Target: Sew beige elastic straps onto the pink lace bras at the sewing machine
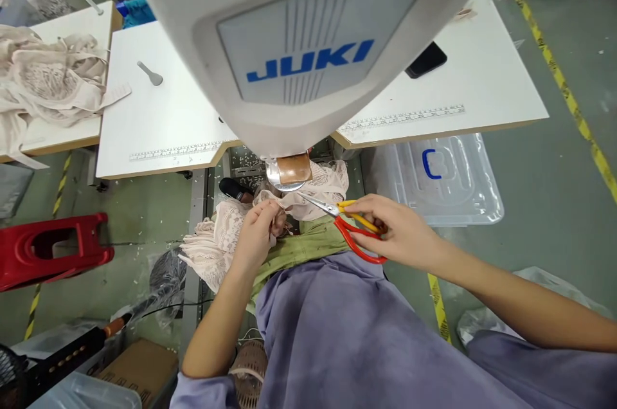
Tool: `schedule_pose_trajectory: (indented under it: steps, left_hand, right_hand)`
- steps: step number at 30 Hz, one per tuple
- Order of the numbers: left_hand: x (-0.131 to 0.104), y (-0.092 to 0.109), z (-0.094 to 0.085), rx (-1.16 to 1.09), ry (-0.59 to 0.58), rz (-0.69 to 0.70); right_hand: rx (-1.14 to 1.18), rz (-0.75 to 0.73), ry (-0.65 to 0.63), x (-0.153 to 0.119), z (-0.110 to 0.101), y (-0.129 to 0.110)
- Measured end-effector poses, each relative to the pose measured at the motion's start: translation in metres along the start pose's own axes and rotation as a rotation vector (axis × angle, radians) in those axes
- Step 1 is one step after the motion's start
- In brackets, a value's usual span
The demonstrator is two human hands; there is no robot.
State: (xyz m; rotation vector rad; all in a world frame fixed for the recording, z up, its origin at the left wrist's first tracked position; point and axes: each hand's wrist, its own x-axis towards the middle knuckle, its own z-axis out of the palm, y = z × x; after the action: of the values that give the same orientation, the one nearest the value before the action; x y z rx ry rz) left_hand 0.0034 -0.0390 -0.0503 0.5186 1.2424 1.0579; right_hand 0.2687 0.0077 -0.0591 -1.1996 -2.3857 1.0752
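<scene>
My left hand point(263, 226) pinches the edge of a pale pink lace garment point(226, 229), which looks like a bra, just in front of the sewing machine point(308, 74). The lace spreads over my lap to the left and continues beneath the machine's needle area. In my right hand point(393, 229) is a pair of scissors point(344, 219) with one yellow and one red handle. The blades point left toward the machine's brown and metal lower end point(292, 171), close to the fabric. My fingers are through or around the handles. What lies between my left fingertips is partly hidden.
White tabletops point(159, 119) flank the machine; a black phone point(427, 60) lies on the right one. More pale lace garments point(53, 74) are heaped at far left. A clear plastic bin point(457, 184) stands at right, a red stool point(58, 248) at left.
</scene>
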Motion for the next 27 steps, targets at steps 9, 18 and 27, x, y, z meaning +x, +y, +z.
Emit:
schedule_pose_trajectory:
  steps: [9, 18, 27]
  left_hand:
    - [0.001, -0.007, 0.0, 0.078, 0.06, 0.08]
    - [-0.002, -0.004, -0.005, 0.299, 0.124, 0.144]
    - [-0.003, -0.01, -0.002, 0.011, 0.15, 0.157]
  right_hand:
    - [0.039, -0.049, -0.024, 0.012, 0.016, -0.016]
    - [0.059, -0.01, -0.118, 0.035, 0.013, -0.023]
    - [0.032, 0.094, -0.068, 0.016, -0.01, -0.001]
